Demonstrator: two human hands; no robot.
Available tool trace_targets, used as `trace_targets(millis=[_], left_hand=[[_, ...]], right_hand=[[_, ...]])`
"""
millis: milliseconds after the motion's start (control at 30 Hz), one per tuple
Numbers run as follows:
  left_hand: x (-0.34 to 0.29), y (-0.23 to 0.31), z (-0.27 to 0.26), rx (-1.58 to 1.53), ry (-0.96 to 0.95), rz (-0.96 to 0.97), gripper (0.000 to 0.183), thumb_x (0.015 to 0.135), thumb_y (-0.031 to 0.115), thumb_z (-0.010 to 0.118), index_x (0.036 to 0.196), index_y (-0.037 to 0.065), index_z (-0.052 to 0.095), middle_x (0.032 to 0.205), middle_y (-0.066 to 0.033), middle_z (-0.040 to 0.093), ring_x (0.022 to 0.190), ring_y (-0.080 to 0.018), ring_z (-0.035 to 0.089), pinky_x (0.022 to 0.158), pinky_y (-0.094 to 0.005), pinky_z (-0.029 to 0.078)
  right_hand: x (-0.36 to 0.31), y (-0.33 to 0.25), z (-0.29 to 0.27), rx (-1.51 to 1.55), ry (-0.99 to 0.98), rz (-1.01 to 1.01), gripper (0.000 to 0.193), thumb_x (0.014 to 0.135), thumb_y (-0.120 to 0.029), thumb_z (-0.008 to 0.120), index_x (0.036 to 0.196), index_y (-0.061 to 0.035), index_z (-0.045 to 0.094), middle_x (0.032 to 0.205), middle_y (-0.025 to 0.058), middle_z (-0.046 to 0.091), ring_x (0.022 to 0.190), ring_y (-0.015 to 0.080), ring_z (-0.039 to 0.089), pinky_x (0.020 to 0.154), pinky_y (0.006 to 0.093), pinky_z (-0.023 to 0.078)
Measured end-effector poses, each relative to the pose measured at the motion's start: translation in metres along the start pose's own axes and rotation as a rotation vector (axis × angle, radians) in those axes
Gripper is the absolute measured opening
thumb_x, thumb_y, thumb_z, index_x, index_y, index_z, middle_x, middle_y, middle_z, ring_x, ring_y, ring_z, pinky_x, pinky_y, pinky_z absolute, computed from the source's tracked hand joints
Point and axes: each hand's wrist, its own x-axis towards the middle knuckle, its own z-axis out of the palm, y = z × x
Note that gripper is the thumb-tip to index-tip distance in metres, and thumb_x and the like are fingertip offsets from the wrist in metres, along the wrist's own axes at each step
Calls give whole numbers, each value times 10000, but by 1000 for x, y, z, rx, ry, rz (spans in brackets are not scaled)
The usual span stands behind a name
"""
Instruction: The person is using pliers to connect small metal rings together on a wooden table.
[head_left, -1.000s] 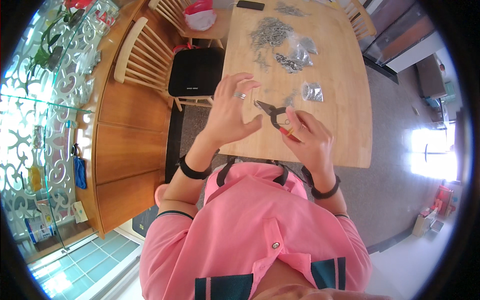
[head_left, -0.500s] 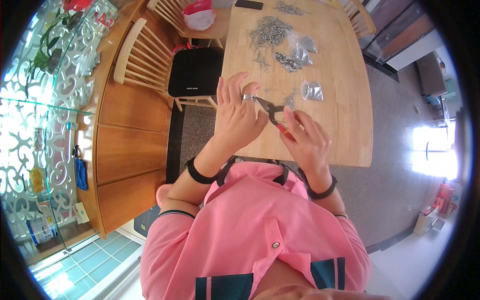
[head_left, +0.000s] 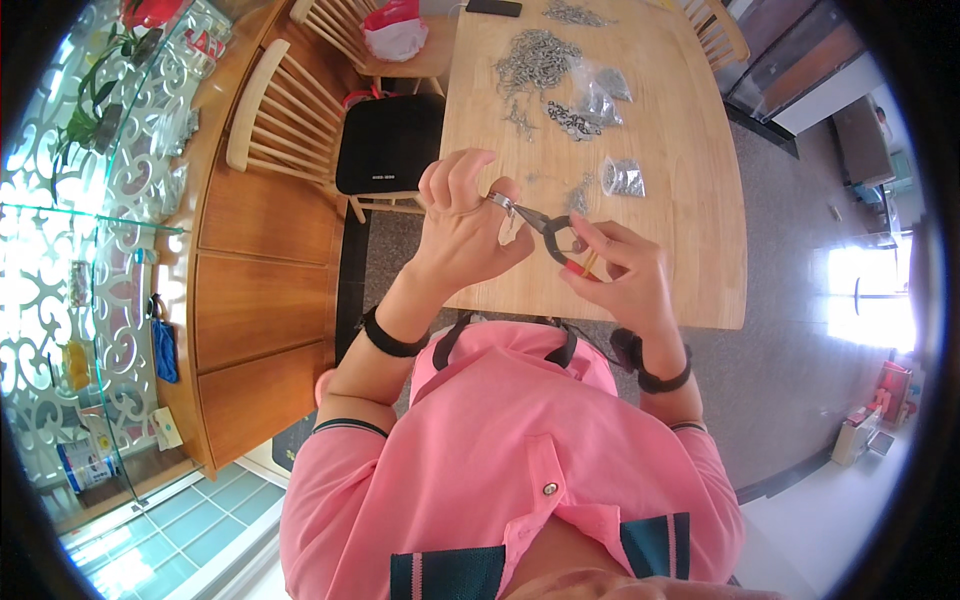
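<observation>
A pair of pliers with dark jaws and red-and-yellow handles is held in my right hand, fingers round the grips. The jaw tips point left and meet a wide silver ring worn on the index finger of my left hand. Just below that ring hangs a thin, shiny silver piece, too small to make out. My left thumb stands apart from the index finger, and the other fingers are raised and bent. Both hands are above the near part of the wooden table.
Farther up the table lie a heap of silver chains, dark metal links, a clear bag of small parts and loose bits. A phone rests at the far edge. A chair with a black seat stands left.
My left fingers have bent more, and the hand has tilted. The pliers have turned slightly, their handles now farther right. My right hand has shifted a little to the right.
</observation>
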Motion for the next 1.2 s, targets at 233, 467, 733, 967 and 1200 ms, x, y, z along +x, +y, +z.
trace_targets(millis=[233,467,733,967,1200], left_hand=[[1,1,2,19,26,-7,360,608,241,780,839,74,560,1237,-153,343,1167,-368,298,961,-464,269],[6,0,-4,-89,-127,-95,391,666,250,794,940,81,570,1154,-110,459,1078,-317,449,917,-431,294],[-6,-24,-1,-342,-205,-172,128,800,118,713,872,105,609,883,-8,629,897,-200,573,885,-369,310],[-24,-35,-2,-419,-288,-373,67,793,118,716,833,101,665,824,-19,659,859,-197,577,924,-348,334],[-44,-33,6,-331,-43,-372,153,682,56,788,737,88,649,784,-21,656,840,-218,590,803,-358,420]], right_hand=[[-4,7,12,134,20,44,519,695,-55,779,1197,-127,668,882,-3,655,575,40,414,473,202,323],[-4,14,20,68,76,40,532,690,-58,784,1203,-127,663,908,12,670,571,53,447,482,211,359],[-1,28,15,67,59,71,520,678,-62,787,1181,-130,675,905,9,677,561,71,451,490,217,372],[-6,65,25,94,4,113,584,700,-33,774,1256,-141,630,894,-23,633,538,25,306,471,186,274],[-11,84,40,238,-138,141,536,703,-44,766,1222,-93,643,887,-21,647,531,38,307,466,198,268]])
